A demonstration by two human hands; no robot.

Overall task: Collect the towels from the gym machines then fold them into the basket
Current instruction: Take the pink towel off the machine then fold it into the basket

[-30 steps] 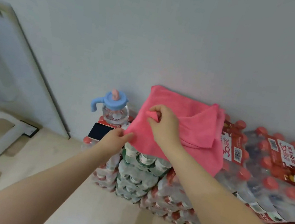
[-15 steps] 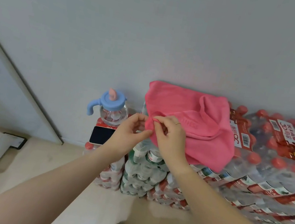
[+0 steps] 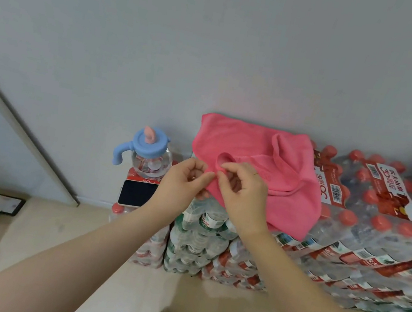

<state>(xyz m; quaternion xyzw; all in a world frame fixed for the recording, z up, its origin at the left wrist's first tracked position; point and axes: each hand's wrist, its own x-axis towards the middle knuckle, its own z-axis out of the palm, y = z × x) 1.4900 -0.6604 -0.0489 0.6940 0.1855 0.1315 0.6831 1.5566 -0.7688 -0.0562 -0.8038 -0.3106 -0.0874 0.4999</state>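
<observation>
Fingers [image 3: 227, 169] of both hands on pink towel [image 3: 250, 147], corner hidden.

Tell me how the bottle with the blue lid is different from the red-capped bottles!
The bottle with the blue lid stands alone and unwrapped; the red-capped bottles are bundled in plastic packs. Its lid has a curved handle and pink spout; theirs are plain round caps. It is rounder and wider; they are slimmer. Both are clear and sit atop the stacked water packs.
</observation>
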